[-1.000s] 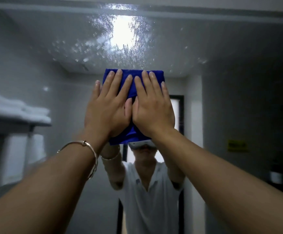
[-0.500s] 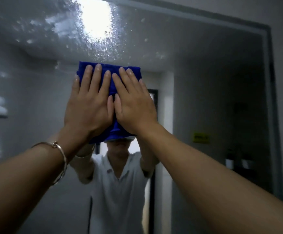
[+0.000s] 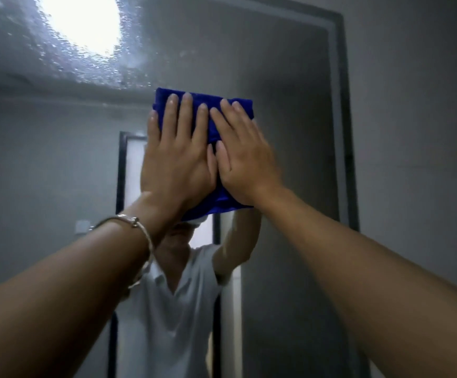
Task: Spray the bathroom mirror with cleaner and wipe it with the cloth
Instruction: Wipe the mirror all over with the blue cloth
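Rightward now: one cloth, two hands

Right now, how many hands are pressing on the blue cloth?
2. The left hand presses the blue cloth on its left side and the right hand on its right, thumbs side by side, flat against the mirror.

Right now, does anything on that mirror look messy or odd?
Only spray droplets speckling the mirror at upper left, around the light's glare, above the blue cloth that the left hand and right hand press flat. Unwiped cleaner, not damage.
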`<state>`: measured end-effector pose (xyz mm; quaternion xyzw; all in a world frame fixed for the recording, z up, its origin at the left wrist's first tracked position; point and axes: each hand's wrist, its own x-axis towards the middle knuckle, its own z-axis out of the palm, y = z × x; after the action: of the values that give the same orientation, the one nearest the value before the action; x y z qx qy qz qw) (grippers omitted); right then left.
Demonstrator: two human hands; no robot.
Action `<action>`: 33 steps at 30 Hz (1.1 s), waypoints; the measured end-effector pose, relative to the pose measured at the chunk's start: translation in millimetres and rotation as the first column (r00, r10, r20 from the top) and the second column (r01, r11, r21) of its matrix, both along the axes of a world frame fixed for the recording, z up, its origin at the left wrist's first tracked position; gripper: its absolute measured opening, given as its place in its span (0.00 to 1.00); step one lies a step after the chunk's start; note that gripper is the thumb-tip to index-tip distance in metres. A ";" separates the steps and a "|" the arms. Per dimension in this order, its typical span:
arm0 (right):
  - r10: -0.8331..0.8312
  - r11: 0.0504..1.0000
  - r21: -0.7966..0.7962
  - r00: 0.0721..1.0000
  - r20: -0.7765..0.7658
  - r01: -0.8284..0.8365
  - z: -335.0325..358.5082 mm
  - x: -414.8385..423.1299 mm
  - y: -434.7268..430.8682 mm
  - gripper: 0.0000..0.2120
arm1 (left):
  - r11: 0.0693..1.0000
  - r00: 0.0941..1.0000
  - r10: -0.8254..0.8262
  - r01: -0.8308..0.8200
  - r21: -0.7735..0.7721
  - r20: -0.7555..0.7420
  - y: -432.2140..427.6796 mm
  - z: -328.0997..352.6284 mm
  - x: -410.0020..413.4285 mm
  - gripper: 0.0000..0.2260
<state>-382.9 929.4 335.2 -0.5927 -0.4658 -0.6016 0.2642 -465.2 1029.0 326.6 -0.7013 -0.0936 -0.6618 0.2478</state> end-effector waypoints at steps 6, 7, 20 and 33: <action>-0.053 0.999 0.005 0.996 -0.067 0.053 -10.8 74.8 -85.0 0.26 | 0.999 1.000 -0.028 0.028 -0.019 -0.012 -85.4 -8.1 76.9 0.27; -0.063 0.998 0.013 0.995 -0.077 0.064 -16.6 86.2 -96.6 0.26 | 0.999 0.999 -0.029 0.028 -0.024 -0.020 -97.2 -12.7 88.1 0.27; -0.146 0.980 0.100 0.967 -0.209 0.170 -127.4 102.9 -121.0 0.25 | 0.993 0.971 0.001 0.028 0.117 -0.241 -116.7 -93.9 102.9 0.26; -0.093 0.992 0.066 0.977 -0.194 0.107 -143.8 15.4 -20.6 0.28 | 0.974 0.960 0.133 -0.081 0.211 -0.245 -15.1 -107.2 6.0 0.26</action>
<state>-367.5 908.7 191.4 -0.6599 -0.3847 -0.5718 0.2994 -459.3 1013.9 219.4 -0.7470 -0.0321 -0.5567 0.3621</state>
